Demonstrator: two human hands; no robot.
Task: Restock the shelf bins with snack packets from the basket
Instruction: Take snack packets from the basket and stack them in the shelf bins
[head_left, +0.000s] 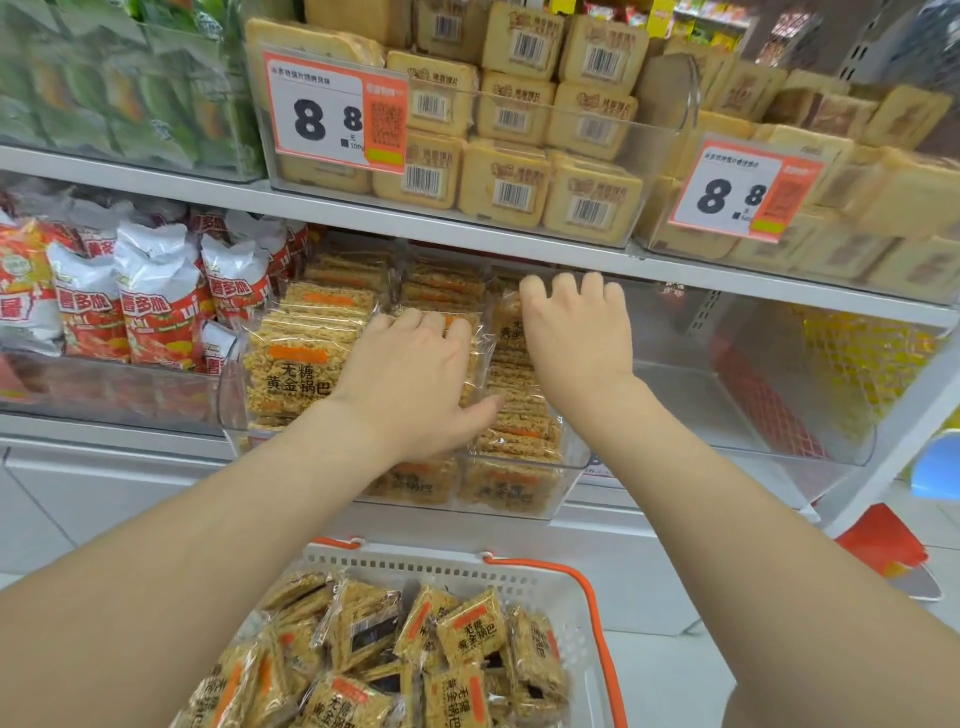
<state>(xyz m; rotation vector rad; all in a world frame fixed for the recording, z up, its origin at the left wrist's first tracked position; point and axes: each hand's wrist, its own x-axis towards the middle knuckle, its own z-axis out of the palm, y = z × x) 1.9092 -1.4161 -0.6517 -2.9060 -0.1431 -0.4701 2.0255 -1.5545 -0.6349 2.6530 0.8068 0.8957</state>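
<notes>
We find both hands inside the clear bin (232, 387) on the lower shelf (727, 283), directly above the basket (415, 566). The left hand (410, 384) lies palm down on the snack packets (296, 374) in the middle of the bin, thumb spread wide to the right, and grips nothing that we can see. The right hand (576, 338) reaches deeper, over the right-hand row of packets. Its fingers bend down behind the stack, so we cannot tell whether it holds one. Packets stand in rows across the left and middle of the bin. More of the same packets (467, 634) lie loose in the basket below. Red-and-white bags (156, 312) fill the bin to the left, and a price tag (332, 111) reading 8.8 hangs on the bin above.
</notes>
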